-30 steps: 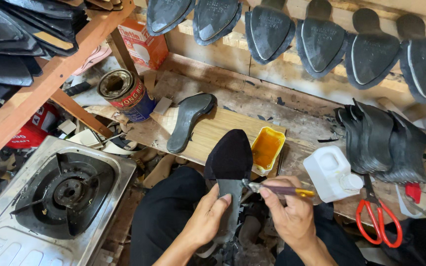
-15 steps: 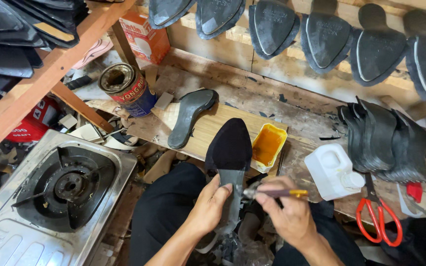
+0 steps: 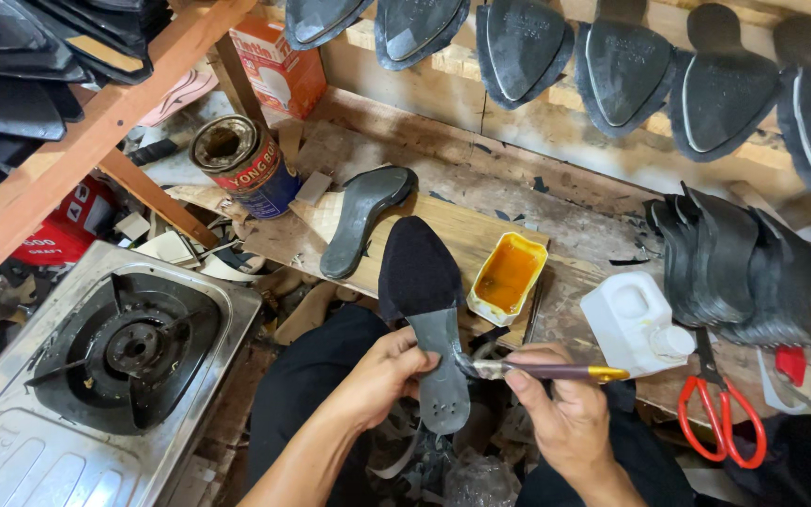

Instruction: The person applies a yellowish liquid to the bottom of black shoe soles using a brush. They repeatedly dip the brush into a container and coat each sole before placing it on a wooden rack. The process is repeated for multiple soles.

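My left hand (image 3: 379, 376) grips a black shoe upper on its sole (image 3: 427, 310), toe pointing away from me, sole side up. My right hand (image 3: 560, 413) holds a small brush (image 3: 542, 371) with a dark handle and yellow end; its bristles touch the grey middle of the sole. Just beyond stands a yellow tub of amber glue (image 3: 507, 277) on the wooden bench (image 3: 574, 235).
A loose black sole (image 3: 360, 218) lies on the bench, beside a tin can (image 3: 239, 164). A white plastic jug (image 3: 633, 322), red scissors (image 3: 720, 413) and a stack of black soles (image 3: 739, 268) are at right. More soles (image 3: 617, 70) lean along the back. A gas stove (image 3: 110, 361) sits at left.
The brush has moved from beside the shoe onto the sole's middle. My left hand still holds the shoe, which sits slightly lower in view.
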